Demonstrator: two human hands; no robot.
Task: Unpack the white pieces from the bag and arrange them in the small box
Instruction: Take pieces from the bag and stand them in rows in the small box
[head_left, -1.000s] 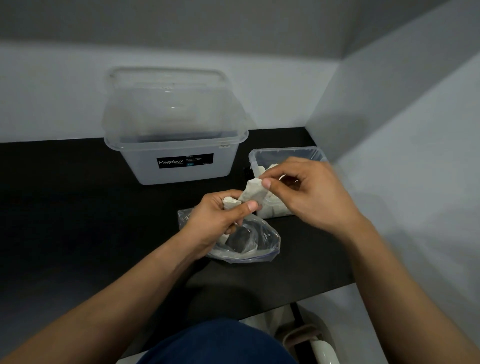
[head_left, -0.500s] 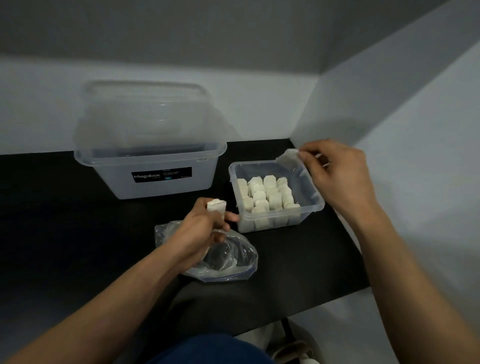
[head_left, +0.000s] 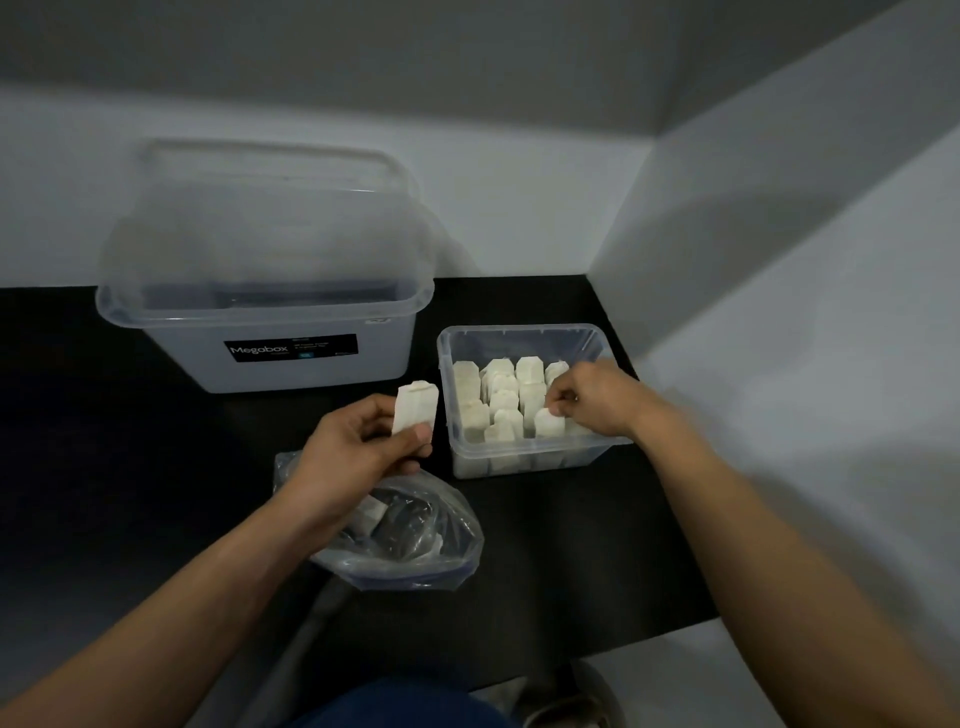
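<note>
A small clear box (head_left: 519, 335) on the black table holds several white pieces (head_left: 501, 400) standing upright in rows. My right hand (head_left: 597, 400) is inside the box at its right side, fingers curled and pinching a white piece (head_left: 549, 422) among the front rows. My left hand (head_left: 353, 447) grips another white piece (head_left: 414, 410) upright, just left of the box and above the clear plastic bag (head_left: 415, 540). The bag lies crumpled on the table with a few white pieces showing inside.
A large clear Megabox tub (head_left: 270, 343) with its lid leaning behind it stands at the back left. Grey walls close the back and right. The table's front edge (head_left: 623, 644) runs near my lap.
My right hand moved from the box's back right corner down into the box with its piece. My left hand lifted its piece higher, away from the bag.
</note>
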